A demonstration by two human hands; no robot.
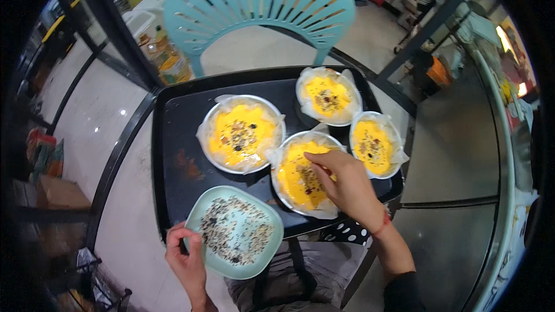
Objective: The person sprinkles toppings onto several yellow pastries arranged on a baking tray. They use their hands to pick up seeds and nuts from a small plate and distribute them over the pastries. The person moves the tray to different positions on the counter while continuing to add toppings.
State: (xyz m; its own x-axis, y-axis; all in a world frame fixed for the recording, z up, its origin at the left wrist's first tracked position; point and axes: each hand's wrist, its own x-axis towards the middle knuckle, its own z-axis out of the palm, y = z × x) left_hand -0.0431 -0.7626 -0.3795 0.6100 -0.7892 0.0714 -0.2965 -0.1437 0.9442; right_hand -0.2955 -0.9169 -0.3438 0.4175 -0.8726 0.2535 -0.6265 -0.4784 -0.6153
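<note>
My left hand (187, 251) grips the left edge of a pale green square dish (217, 271) between thumb and fingers. Black and white sesame seeds (217, 234) are scattered inside it. My right hand (342, 177) is over the nearest paper-lined round tin (277, 190), thumb and forefinger close together; whether seeds are between them is hidden. Glossy yellow filling (291, 169) fills this tin, with seeds and dark bits near its middle. Three similar topped tins stand around it: a larger one (243, 132) to the left, one (328, 96) behind, and one (376, 145) to the right.
Under the tins is a black baking tray (177, 138) with a raised rim and a reddish-brown smear at left. A turquoise plastic chair (260, 4) stands beyond it. Oil bottles (171, 63) are at the back left, and a metal-fronted counter (451, 156) flanks the right.
</note>
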